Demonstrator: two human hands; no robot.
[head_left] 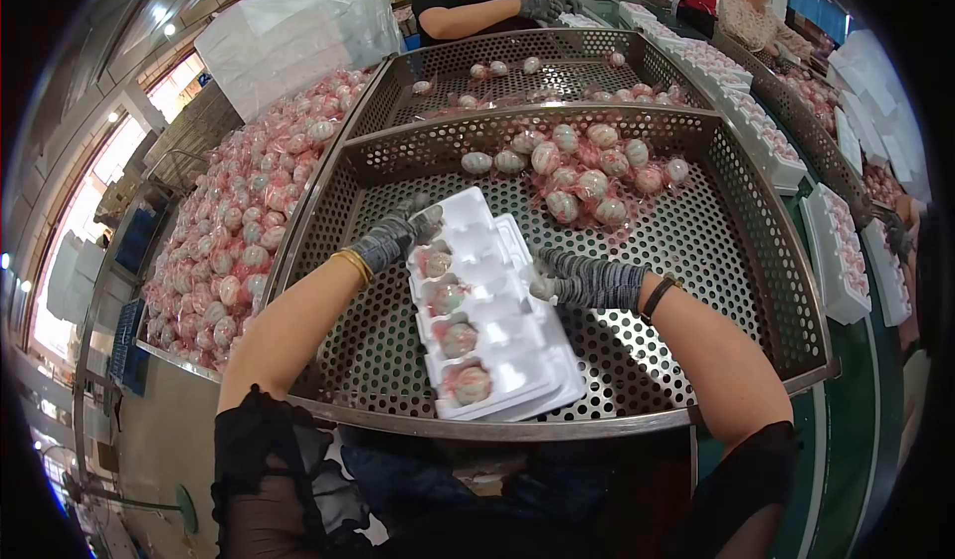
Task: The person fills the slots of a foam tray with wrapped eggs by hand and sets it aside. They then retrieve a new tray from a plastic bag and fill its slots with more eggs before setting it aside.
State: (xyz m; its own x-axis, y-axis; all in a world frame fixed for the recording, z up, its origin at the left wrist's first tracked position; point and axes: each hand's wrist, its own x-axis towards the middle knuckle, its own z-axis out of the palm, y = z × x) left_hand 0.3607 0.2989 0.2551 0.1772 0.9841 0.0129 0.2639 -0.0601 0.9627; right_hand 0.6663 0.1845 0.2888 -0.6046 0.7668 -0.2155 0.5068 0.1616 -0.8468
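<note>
A white foam egg tray (502, 335) lies tilted over the near side of the perforated metal bin. Plastic-wrapped eggs with red print, such as this egg (459, 339), fill the pockets along its left side, while its right-hand pockets hold nothing. Another white foam piece shows from under its right edge. My left hand (396, 236), in a grey knit glove, grips the tray's upper left edge. On the opposite side, my right hand (589, 279), gloved alike, is closed at the foam's right edge. A pile of wrapped eggs (587, 173) sits just beyond the tray.
The metal bin's front rim (637, 424) runs before me; a divider (537, 113) separates a farther section holding more eggs. Left, a large heap of wrapped eggs (239, 231). Right, filled trays (839, 251) line a green conveyor (846, 410). A person (468, 7) works across the bin.
</note>
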